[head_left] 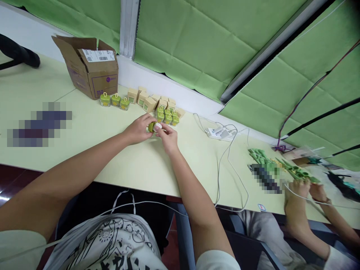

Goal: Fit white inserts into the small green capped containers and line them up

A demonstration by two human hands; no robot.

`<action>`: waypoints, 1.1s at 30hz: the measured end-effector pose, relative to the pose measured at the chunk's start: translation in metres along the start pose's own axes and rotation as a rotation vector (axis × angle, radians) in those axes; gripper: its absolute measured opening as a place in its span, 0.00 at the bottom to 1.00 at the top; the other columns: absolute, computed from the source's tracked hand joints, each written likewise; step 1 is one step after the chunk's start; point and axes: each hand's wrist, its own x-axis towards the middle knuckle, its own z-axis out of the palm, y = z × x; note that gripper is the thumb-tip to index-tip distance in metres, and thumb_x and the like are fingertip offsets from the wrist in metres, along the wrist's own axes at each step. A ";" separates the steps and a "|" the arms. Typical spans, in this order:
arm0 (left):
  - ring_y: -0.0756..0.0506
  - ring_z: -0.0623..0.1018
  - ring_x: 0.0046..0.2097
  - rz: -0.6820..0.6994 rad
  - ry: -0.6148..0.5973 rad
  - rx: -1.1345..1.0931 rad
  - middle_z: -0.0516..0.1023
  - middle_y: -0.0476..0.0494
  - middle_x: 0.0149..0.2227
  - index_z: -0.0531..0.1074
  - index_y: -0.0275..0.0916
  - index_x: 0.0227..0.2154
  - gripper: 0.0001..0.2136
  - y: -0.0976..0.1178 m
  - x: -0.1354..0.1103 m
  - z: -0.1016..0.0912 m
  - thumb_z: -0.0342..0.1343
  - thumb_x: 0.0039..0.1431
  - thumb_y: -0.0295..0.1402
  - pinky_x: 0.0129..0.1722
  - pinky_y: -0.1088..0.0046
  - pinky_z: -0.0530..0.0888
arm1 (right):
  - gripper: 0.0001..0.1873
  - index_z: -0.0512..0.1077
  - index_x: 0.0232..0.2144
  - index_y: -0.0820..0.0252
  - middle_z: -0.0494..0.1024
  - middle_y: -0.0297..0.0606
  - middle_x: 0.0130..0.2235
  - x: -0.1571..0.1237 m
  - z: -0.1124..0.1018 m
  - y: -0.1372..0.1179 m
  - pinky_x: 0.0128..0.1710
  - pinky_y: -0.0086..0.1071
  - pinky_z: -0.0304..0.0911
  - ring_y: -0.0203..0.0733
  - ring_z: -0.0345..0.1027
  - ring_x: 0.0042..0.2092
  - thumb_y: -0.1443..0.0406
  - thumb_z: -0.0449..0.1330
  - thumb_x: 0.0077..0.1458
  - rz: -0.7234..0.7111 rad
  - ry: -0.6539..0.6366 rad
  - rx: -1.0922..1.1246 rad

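Observation:
My left hand (138,129) and my right hand (168,137) meet over the pale table (84,150), both closed round one small green and white item (153,126). Just beyond them stands a cluster of several similar green items (167,116) and several small tan boxes (149,101). Three more green items (114,100) stand in a row to the left, beside an open cardboard box (90,71).
White cables (225,157) and a power adapter (219,132) lie to the right. Another person's hands (302,187) work at the far right over green parts (270,161). Green padded panels (197,41) form the wall behind the table.

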 end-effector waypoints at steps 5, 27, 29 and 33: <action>0.40 0.77 0.49 0.028 -0.014 0.007 0.75 0.40 0.46 0.73 0.39 0.48 0.15 0.001 0.000 0.001 0.59 0.57 0.29 0.49 0.64 0.75 | 0.24 0.83 0.41 0.60 0.84 0.36 0.40 0.002 -0.002 0.000 0.39 0.34 0.76 0.39 0.76 0.38 0.52 0.73 0.43 0.015 -0.015 -0.014; 0.41 0.78 0.53 -0.048 -0.012 0.028 0.74 0.40 0.55 0.75 0.42 0.55 0.21 -0.002 0.000 -0.004 0.60 0.57 0.29 0.53 0.65 0.75 | 0.36 0.80 0.47 0.60 0.83 0.40 0.45 -0.003 0.000 0.001 0.51 0.42 0.77 0.44 0.79 0.44 0.44 0.74 0.41 -0.030 -0.018 0.043; 0.41 0.78 0.53 -0.046 -0.006 -0.003 0.73 0.41 0.56 0.75 0.44 0.56 0.22 -0.004 -0.001 -0.003 0.60 0.57 0.29 0.54 0.66 0.75 | 0.36 0.79 0.47 0.59 0.83 0.40 0.46 -0.003 0.000 0.001 0.52 0.43 0.77 0.44 0.79 0.45 0.45 0.74 0.41 -0.016 -0.032 0.069; 0.41 0.77 0.55 -0.051 0.014 -0.140 0.73 0.40 0.56 0.77 0.45 0.56 0.21 -0.005 -0.001 -0.001 0.62 0.59 0.32 0.56 0.65 0.75 | 0.36 0.79 0.47 0.59 0.83 0.40 0.47 -0.002 -0.001 0.001 0.53 0.44 0.77 0.46 0.79 0.48 0.45 0.75 0.40 0.002 -0.044 0.114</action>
